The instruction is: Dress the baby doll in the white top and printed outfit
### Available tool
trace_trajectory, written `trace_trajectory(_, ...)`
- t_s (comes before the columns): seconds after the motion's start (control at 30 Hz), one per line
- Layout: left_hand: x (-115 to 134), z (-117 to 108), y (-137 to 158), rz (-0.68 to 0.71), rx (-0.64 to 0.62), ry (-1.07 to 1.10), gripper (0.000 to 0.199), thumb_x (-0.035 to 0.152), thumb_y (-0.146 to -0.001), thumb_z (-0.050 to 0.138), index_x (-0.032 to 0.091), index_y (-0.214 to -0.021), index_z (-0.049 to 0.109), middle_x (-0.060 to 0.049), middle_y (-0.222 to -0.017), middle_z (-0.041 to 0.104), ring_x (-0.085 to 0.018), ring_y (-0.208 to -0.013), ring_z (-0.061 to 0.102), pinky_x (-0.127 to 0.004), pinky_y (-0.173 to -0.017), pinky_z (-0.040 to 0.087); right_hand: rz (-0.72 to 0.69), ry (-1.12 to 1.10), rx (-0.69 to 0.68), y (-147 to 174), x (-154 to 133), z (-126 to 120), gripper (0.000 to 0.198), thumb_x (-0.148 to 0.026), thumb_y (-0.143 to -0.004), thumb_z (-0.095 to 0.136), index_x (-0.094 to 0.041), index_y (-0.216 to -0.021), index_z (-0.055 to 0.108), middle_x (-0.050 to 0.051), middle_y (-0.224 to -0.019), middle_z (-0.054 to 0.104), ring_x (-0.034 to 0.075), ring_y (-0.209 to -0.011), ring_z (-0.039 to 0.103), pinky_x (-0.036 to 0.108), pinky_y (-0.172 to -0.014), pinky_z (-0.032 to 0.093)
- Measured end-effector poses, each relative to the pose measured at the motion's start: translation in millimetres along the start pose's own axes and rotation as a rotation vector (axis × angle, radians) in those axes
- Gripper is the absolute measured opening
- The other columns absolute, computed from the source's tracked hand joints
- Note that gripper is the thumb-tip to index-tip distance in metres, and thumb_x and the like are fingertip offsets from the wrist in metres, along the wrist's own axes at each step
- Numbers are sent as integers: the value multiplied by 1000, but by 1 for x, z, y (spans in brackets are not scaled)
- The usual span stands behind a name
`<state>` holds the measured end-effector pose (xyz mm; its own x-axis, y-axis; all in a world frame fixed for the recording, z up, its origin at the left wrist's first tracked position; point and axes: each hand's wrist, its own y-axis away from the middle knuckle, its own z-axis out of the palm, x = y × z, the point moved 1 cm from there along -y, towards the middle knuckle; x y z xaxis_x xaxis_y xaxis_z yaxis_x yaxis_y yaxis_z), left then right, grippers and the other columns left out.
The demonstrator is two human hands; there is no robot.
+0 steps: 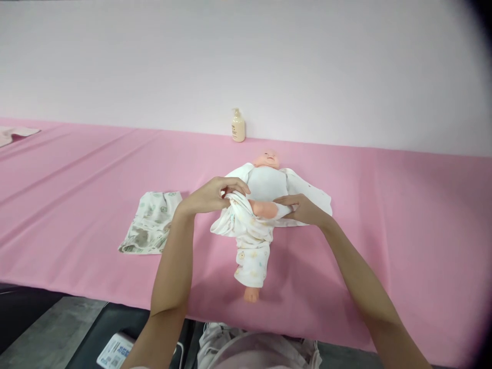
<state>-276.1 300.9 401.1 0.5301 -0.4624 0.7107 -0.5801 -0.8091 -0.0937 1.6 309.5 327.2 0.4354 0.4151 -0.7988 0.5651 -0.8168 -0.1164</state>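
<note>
A baby doll (265, 179) lies on its back on the pink table cover (77, 174), head toward the wall. It rests on an opened white printed garment (311, 192). White printed trousers (251, 256) cover one leg, and a bare foot sticks out at the hem. My left hand (213, 195) grips the bunched waistband of the trousers at the doll's hip. My right hand (303, 207) holds the trousers' fabric around the doll's other, bare leg (263, 208).
A folded white cloth with green print (149, 223) lies left of the doll. A cream pump bottle (238, 126) stands at the wall behind it. Another folded cloth (13, 134) lies at the far left. The table's near edge runs just in front of my body.
</note>
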Motion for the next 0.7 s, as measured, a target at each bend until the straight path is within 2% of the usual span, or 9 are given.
trace_trajectory(0.17,-3,1,-1,24,-4,30,50,7,-66,47,22,-110,64,-1,-97,66,-13,-84,55,-23,-73,42,-31,5,-15,1,0,-1,42,-11,-68,59,-24,-107,69,3,-118,64,27,-110,59,40,-91,51)
trace_trajectory(0.37,1,2,-3,67,59,52,50,6,-61,45,21,-105,65,-2,-87,60,-12,-73,45,-25,-73,41,-116,8,-36,0,-9,3,40,-11,-70,56,-23,-105,70,2,-114,66,24,-106,61,39,-93,49)
trace_trajectory(0.47,2,7,-8,88,158,49,35,9,-60,50,19,-91,63,0,-81,50,-11,-72,42,-24,-68,39,-130,9,7,-1,-8,7,40,-11,-70,57,-23,-106,69,2,-112,67,23,-105,61,39,-92,50)
trace_trajectory(0.57,2,12,-11,23,224,26,12,10,-58,53,17,-66,48,5,-64,32,-8,-59,30,-21,-55,30,-107,-27,59,-3,-1,10,40,-11,-70,57,-24,-107,69,1,-110,67,23,-104,61,38,-91,50)
trace_trajectory(0.63,1,14,-12,-42,221,42,18,9,-58,51,18,-59,34,6,-59,24,-6,-55,24,-20,-49,23,-76,-59,103,-4,4,12,41,-11,-71,55,-24,-107,68,0,-110,68,22,-104,61,36,-90,51)
trace_trajectory(0.7,2,14,-11,-86,192,82,19,10,-60,51,17,-58,33,6,-57,29,-5,-53,28,-19,-48,23,-59,-83,153,-4,7,13,43,-10,-71,53,-24,-108,68,1,-111,67,22,-106,61,36,-89,51)
